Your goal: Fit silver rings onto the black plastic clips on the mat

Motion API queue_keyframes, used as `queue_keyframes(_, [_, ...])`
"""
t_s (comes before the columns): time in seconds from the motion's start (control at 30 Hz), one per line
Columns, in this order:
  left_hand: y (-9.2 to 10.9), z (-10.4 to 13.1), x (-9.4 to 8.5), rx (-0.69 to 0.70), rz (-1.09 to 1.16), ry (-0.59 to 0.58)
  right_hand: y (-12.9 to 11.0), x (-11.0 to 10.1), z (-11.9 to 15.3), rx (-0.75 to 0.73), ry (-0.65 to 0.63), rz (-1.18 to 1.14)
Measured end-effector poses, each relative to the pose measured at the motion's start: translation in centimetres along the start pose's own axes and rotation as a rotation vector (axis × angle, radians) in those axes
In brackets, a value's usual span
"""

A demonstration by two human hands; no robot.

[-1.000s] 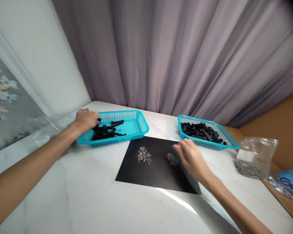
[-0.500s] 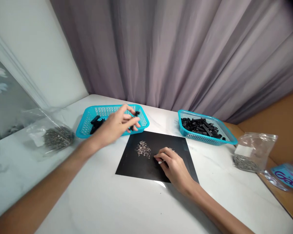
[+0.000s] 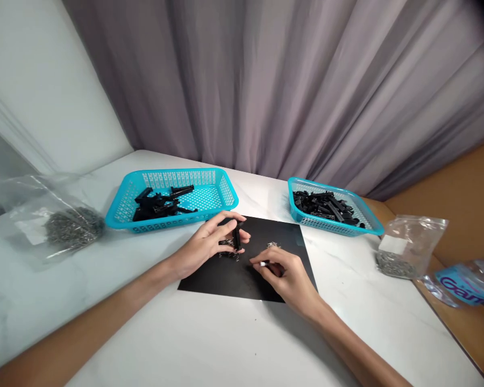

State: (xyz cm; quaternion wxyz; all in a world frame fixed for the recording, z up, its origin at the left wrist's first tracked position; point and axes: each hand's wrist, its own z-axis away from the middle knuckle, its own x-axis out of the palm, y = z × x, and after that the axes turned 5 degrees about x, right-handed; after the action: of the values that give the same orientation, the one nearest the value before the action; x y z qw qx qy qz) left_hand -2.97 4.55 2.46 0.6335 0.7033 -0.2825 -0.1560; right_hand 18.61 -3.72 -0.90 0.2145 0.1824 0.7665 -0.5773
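Observation:
My left hand point(image 3: 212, 239) is closed on a narrow black plastic piece point(image 3: 236, 236), held upright between thumb and fingers above the black mat point(image 3: 242, 282). Under those fingers lies a pile of small shiny metal pieces point(image 3: 228, 256), partly hidden. Over the right part of the mat, my right hand point(image 3: 284, 271) pinches a slim dark stick with a white tip point(image 3: 263, 264); most of it is covered by the fingers, so its kind is unclear. Just beyond that hand is a second, smaller heap of metal pieces point(image 3: 273, 244).
Behind the mat stand two blue baskets, the left basket point(image 3: 173, 221) and the right basket point(image 3: 334, 224), both holding black plastic parts. Clear bags of metal pieces lie at left point(image 3: 72, 228) and right point(image 3: 397, 263). A plastic bottle point(image 3: 468, 282) lies at the right edge.
My left hand has come from over the left basket down to the mat, bringing the black plastic piece. My right hand stays over the mat with the white-tipped stick. The view has shifted slightly.

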Motion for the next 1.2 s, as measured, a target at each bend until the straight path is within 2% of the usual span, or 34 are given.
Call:
queue_keyframes(0.13, [0.0, -0.2, 0.5, -0.012, 0.078, 0.042, -0.1, 0.5, -0.1, 0.079, -0.039, -0.078])
queue_keyframes(0.23, [-0.2, -0.4, 0.4, -0.001, 0.063, 0.072, -0.4, 0.5, -0.1, 0.086, -0.023, -0.048])
queue_keyframes(0.37, [-0.2, -0.2, 0.1, 0.002, -0.066, 0.036, -0.4, 0.4, 0.1, 0.044, -0.034, -0.062])
queue_keyframes(0.53, [0.1, -0.1, 0.1, 0.059, -0.232, -0.043, 0.3, 0.6, 0.4, 0.096, -0.047, -0.079])
queue_keyframes(0.77, [-0.2, 0.0, 0.3, 0.009, -0.174, -0.036, 0.4, 0.6, 0.7, 0.119, -0.019, -0.103])
queue_keyframes(0.9, [-0.2, 0.2, 0.6, -0.018, -0.259, -0.044, 0.3, 0.6, 0.7, 0.120, -0.015, -0.114])
queue_keyframes(1.07, [-0.3, 0.4, 0.9, 0.048, -0.240, -0.075, 0.4, 0.9, 0.6, 0.113, -0.020, -0.060])
queue_keyframes(1.2, [-0.6, 0.6, 1.1, 0.044, -0.192, -0.106, 0.7, 0.9, 0.5, 0.062, -0.018, -0.022])
